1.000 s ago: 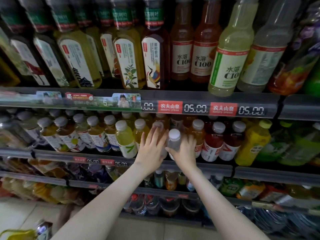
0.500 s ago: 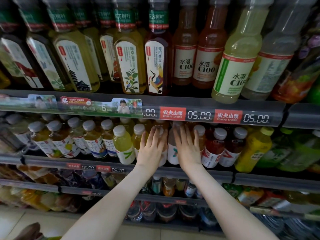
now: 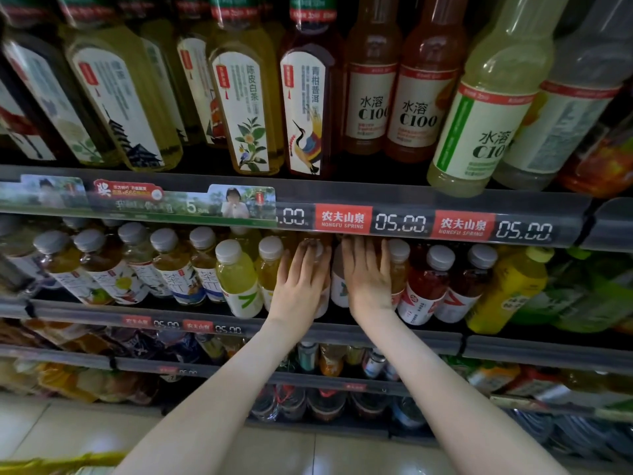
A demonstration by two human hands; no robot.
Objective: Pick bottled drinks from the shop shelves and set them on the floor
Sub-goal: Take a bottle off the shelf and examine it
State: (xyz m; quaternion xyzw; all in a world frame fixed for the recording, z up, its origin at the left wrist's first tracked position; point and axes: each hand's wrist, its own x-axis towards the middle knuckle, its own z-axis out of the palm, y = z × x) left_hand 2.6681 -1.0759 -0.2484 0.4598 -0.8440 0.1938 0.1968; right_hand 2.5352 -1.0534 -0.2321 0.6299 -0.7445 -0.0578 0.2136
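Both my hands reach into the middle shelf (image 3: 424, 332) among small white-capped drink bottles. My left hand (image 3: 301, 281) lies with straight fingers against a pale bottle (image 3: 323, 303), whose cap shows between the fingertips. My right hand (image 3: 368, 279) lies flat, fingers straight and pointing into the shelf, beside an amber bottle (image 3: 399, 269). A white-labelled bottle (image 3: 338, 286) stands between the two hands. Neither hand visibly wraps round a bottle.
Tall tea and C100 bottles (image 3: 414, 108) fill the shelf above, behind a price rail (image 3: 400, 222). Yellow-green (image 3: 236, 279) and red (image 3: 428, 286) bottles flank my hands. Lower shelves hold more drinks. Pale tiled floor (image 3: 308, 450) lies below, with a yellow thing (image 3: 51, 464) at bottom left.
My right hand let go of the white-capped bottle it held at the shelf front. Both hands have since slid deeper into the shelf with flat fingers. The view moved closer.
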